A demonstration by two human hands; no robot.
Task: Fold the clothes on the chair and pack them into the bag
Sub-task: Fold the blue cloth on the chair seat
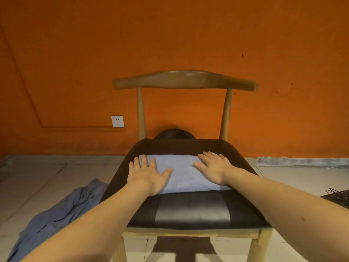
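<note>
faced a wooden chair with a dark padded seat, set against an orange wall on pale floor tiles. found a folded blue cloth across the middle of the chair's seat, bare padding in front and behind. noted a crumpled grey-blue garment on the floor left of the chair. had left hand and right hand flat on the cloth's ends, fingers straight and spread, gripping nothing.

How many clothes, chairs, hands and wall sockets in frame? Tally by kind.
Clothes: 2, folded light-blue piece on the seat, crumpled grey-blue piece on the floor
Chair: 1
Hands: 2, left hand and right hand, flat on the folded piece
Wall socket: 1
Total: 6
</note>
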